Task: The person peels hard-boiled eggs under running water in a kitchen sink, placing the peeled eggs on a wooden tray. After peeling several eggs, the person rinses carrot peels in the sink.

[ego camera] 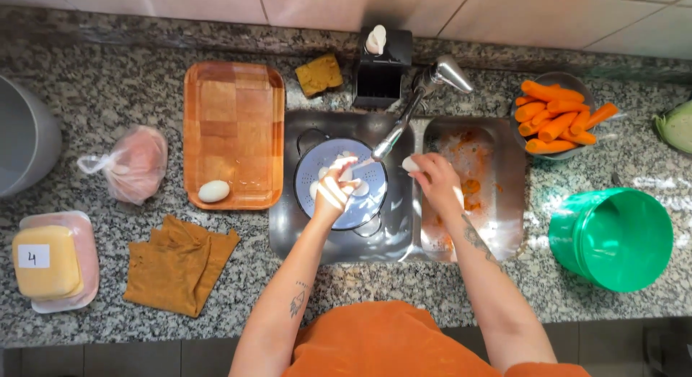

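Observation:
My left hand (335,193) reaches into a round colander (310,175) in the left sink basin, fingers closed around a pale peeled vegetable. My right hand (435,179) hovers over the divider and the right basin (504,225), gripping another pale peeled piece (411,163) at its fingertips. The tap spout (404,121) points down between both hands. Orange peel scraps (470,186) lie in the right basin. One pale peeled vegetable (213,191) rests on the wooden tray (234,103).
A bowl of peeled carrots (555,117) and a green bucket (613,236) stand at the right. At the left lie a brown cloth (176,265), a tied plastic bag (133,164), a yellow-lidded container (47,262) and a grey pot (25,139). Behind the sink sit a sponge (318,74) and soap dispenser (380,63).

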